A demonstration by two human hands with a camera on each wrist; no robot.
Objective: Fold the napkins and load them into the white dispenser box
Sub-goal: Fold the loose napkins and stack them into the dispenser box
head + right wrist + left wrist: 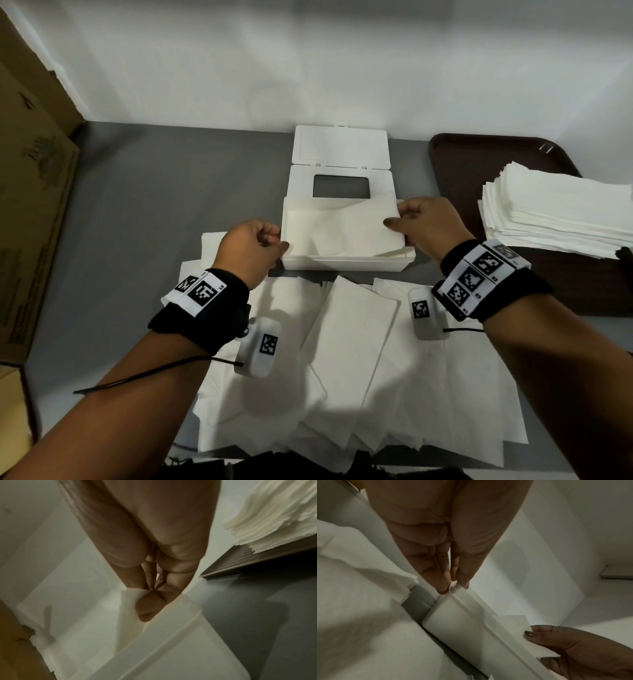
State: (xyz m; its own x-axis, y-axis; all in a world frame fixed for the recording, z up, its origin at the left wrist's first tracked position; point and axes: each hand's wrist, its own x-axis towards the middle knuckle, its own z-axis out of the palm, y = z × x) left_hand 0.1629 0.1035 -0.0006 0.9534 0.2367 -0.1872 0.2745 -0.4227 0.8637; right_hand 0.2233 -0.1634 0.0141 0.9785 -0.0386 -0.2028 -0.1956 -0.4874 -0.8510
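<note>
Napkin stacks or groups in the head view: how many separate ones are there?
3: a neat stack on the brown tray, loose sheets spread on the table near the person, and a folded napkin in the white dispenser box. More may lie beneath it.

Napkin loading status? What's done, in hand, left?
Done: dispenser box open; loose napkins lie flat in front of it. In hand: left hand and right hand pinch one folded napkin at both ends, over the box. Left: those napkins, plus the stack on the tray.
</note>
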